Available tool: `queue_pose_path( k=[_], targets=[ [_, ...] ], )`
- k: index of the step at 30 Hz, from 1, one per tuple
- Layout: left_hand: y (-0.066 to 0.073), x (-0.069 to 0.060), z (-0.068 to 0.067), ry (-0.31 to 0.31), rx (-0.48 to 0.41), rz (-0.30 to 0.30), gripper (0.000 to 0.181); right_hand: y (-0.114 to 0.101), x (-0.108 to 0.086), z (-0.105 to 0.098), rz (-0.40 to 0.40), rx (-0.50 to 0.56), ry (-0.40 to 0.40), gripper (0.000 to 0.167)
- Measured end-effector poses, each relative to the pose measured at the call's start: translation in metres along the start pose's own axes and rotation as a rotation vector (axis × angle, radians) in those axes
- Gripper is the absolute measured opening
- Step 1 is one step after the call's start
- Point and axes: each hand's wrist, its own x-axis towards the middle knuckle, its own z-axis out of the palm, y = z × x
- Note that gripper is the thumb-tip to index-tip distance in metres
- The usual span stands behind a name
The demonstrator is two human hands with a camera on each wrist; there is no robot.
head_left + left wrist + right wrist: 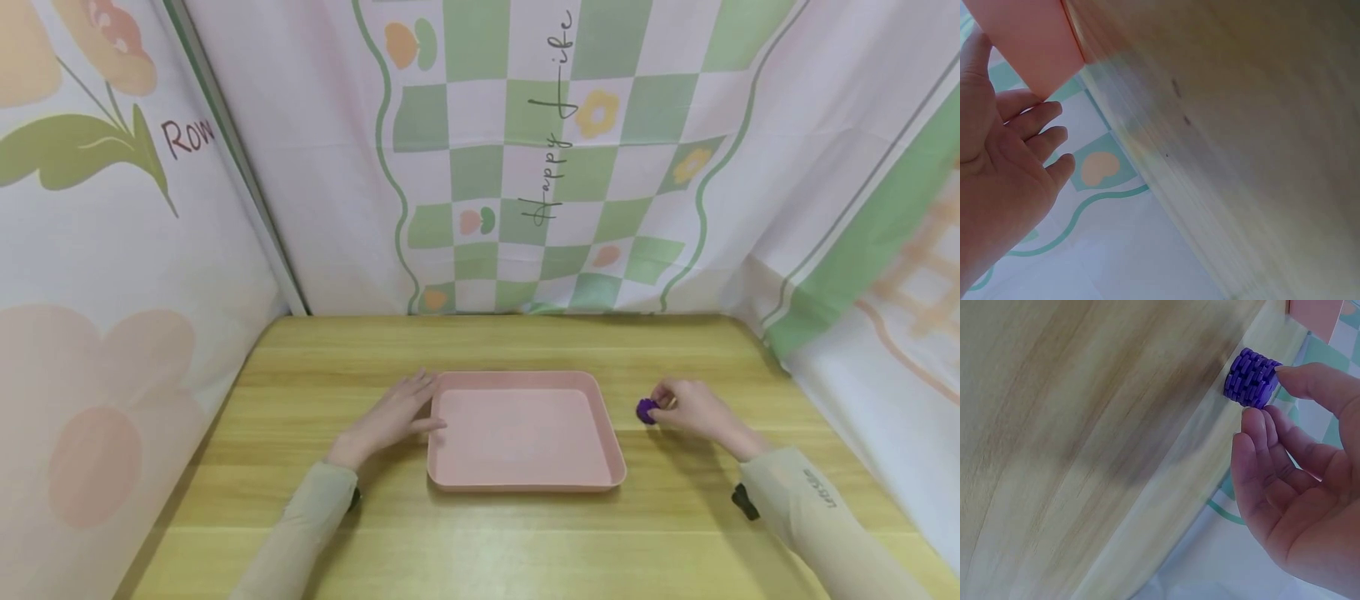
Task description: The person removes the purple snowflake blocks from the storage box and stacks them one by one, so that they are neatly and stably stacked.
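A shallow pink tray (pixel 525 487) lies on the wooden table. My left hand (pixel 393 412) rests at its left side, the thumb over the rim and the fingers near the back left corner. In the left wrist view, that hand (pixel 1013 150) touches the pink tray (pixel 1035 37) with loosely extended fingers. To the right of the tray, my right hand (pixel 693 408) pinches a small purple notched cylinder (pixel 646 411). The right wrist view shows the purple cylinder (pixel 1250 378), with rows of block-like teeth round its side, at the thumb and fingertips of the right hand (pixel 1310 487).
The wooden table (pixel 525 542) reaches back to a green-and-white checked curtain (pixel 540 183). Printed cloth (pixel 97 292) hangs along the left side and more cloth (pixel 862 333) along the right. A dark wrist strap (pixel 745 502) shows below the right sleeve.
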Motion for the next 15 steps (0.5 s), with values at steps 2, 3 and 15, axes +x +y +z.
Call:
queue_pose_path(
  k=[2, 3, 15],
  targets=[
    [0.0001, 0.0001, -0.0002, 0.003, -0.001, 0.001, 0.080, 0.0000, -0.0001, 0.0001, -0.002, 0.000, 0.001, 0.024],
    [0.0000, 0.0001, -0.0003, 0.002, 0.000, 0.000, 0.080, 0.0002, -0.0002, 0.0000, -0.005, -0.001, 0.000, 0.024],
    [-0.0014, -0.0001, -0.0021, -0.008, -0.015, -0.004, 0.079, 0.0001, -0.0042, -0.0018, 0.004, 0.032, 0.016, 0.031]
  ],
)
